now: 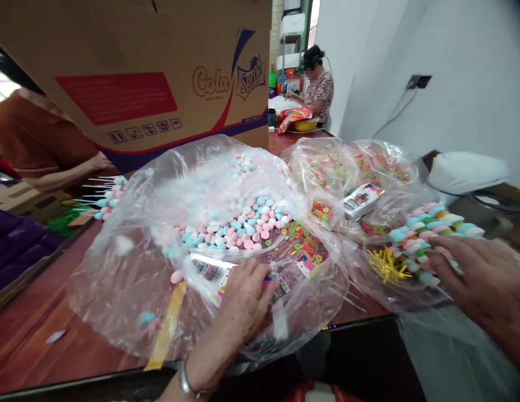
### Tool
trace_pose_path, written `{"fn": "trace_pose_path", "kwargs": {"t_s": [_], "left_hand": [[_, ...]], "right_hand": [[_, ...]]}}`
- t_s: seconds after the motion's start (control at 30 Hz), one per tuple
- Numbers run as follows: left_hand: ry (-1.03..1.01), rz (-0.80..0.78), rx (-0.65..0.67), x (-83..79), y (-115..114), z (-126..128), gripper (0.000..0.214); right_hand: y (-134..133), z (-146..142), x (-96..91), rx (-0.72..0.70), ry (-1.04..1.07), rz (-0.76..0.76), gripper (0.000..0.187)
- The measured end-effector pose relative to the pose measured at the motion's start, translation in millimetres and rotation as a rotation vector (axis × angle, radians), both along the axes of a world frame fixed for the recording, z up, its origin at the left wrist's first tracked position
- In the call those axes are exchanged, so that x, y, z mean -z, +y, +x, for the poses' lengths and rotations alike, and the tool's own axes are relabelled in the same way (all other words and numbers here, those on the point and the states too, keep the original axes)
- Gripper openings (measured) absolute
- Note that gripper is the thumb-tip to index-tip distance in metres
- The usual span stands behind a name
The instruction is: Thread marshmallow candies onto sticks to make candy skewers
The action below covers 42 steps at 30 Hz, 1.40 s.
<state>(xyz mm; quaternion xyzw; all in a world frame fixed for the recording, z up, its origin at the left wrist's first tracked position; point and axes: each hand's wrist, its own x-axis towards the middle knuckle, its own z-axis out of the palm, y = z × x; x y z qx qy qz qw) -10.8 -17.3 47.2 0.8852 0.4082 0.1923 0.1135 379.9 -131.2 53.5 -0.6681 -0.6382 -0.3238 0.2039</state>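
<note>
Red wood makes the counter point(25, 349), with one big box point(134, 67) at the back. The left hand point(245, 290) is on one big clear bag point(113, 301); I can't tell if its grip holds anything. The right hand point(473, 273) is right at one bunch of candy sticks point(435, 220); I can't tell its grip either. A tug on the clear bag could spill the sweets point(243, 228) inside, too many to count. Pressing hard could squash the candy sticks. One pile of gold ties point(387, 267) lies beside them.
</note>
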Motion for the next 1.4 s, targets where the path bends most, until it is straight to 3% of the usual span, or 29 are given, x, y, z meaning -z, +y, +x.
{"fn": "trace_pose_path", "kwargs": {"t_s": [0.17,0.27,0.33,0.43,0.57,0.67,0.73,0.77,0.87,1.0,1.17,1.4], "left_hand": [[0.206,-0.055,0.037,15.9,7,45,0.020],[0.125,-0.077,0.073,27.9,15,50,0.020],[0.017,-0.118,0.027,29.7,22,48,0.016],[-0.169,-0.229,-0.098,17.8,33,43,0.010],[-0.323,-0.363,-0.151,-14.7,36,45,0.014],[-0.296,-0.459,-0.061,-34.4,29,55,0.016],[-0.274,-0.494,0.036,-41.9,24,62,0.017],[-0.256,-0.501,0.088,-44.2,22,66,0.017],[-0.227,-0.499,0.165,-46.9,16,72,0.012],[-0.331,-0.543,0.155,-38.9,10,72,0.006],[-0.384,-0.509,0.054,-24.4,5,69,0.024],[-0.345,-0.585,0.137,-24.1,1,66,0.032]], "right_hand": [[-2,-43,-4.1,-0.149,-0.010,0.006,0.020],[0,-63,0.9,-0.197,0.098,-0.025,0.022],[1,-70,4.6,-0.246,0.166,-0.030,0.023],[6,-74,6.4,-0.331,0.252,-0.026,0.023],[18,-85,1.3,-0.472,0.411,-0.016,0.023],[33,-103,-5.5,-0.524,0.611,-0.083,0.029],[44,-114,-9.9,-0.545,0.744,-0.169,0.042],[50,-119,-11.6,-0.578,0.784,-0.205,0.039],[63,-127,-13.6,-0.678,0.819,-0.237,0.011],[68,-128,-10.0,-0.683,0.875,-0.229,0.015],[66,-131,-3.5,-0.672,0.893,-0.242,0.021],[70,-133,2.2,-0.626,0.812,-0.230,0.035]]}}
